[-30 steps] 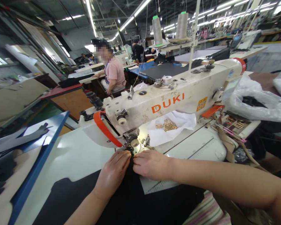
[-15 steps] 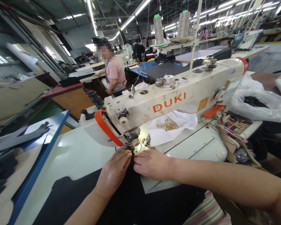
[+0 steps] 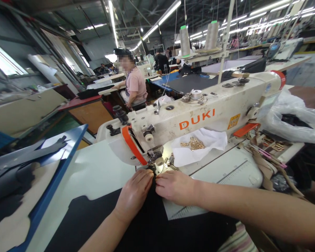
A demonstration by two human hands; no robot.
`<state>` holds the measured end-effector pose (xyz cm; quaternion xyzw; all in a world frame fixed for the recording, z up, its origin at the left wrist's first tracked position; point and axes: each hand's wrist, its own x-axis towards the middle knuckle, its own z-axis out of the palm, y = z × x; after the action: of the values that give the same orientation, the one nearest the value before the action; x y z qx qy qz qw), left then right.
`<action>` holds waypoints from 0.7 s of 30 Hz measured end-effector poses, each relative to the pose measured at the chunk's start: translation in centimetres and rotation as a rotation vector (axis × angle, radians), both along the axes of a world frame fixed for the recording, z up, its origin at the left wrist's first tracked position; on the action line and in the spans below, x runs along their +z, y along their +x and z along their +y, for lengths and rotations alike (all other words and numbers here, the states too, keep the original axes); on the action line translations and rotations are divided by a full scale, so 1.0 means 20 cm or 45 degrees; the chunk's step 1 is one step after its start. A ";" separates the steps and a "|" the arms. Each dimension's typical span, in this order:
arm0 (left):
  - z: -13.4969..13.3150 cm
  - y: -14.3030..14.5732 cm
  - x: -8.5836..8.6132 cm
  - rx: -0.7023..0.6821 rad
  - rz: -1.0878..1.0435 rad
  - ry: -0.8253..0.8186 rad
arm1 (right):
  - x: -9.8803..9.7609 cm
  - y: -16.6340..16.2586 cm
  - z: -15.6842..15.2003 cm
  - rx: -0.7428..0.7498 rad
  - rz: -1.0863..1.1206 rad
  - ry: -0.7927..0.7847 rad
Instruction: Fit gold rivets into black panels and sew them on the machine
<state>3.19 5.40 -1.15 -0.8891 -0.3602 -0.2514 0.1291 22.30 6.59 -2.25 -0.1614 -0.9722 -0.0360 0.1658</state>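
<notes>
Hands [image 3: 135, 190] still pinch black fabric [image 3: 152, 224] at the sewing machine [image 3: 168, 119], now further right in view

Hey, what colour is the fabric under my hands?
The fabric is black, showing best in the head view.

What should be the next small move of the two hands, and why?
Perhaps ease the black fabric slightly forward, under the sewing machine. The left hand and right hand seem to pinch it side by side, just in front of the small wheel below the machine's head, while most of the visible fabric lies on the near side.
</notes>
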 end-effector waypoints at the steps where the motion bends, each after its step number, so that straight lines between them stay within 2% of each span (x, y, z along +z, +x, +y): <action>1: 0.00 0.00 0.00 0.009 -0.008 -0.007 | 0.00 0.00 0.00 -0.005 -0.008 -0.005; 16: -0.03 0.01 -0.01 0.074 -0.020 -0.077 | -0.04 -0.02 -0.01 -0.034 0.032 0.038; 21: -0.03 0.01 -0.01 0.090 -0.040 -0.127 | -0.03 -0.02 -0.01 -0.028 0.010 0.014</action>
<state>3.40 4.85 -1.30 -0.8770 -0.4054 -0.2423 0.0879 21.95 6.35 -2.76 -0.1712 -0.9695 -0.0424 0.1702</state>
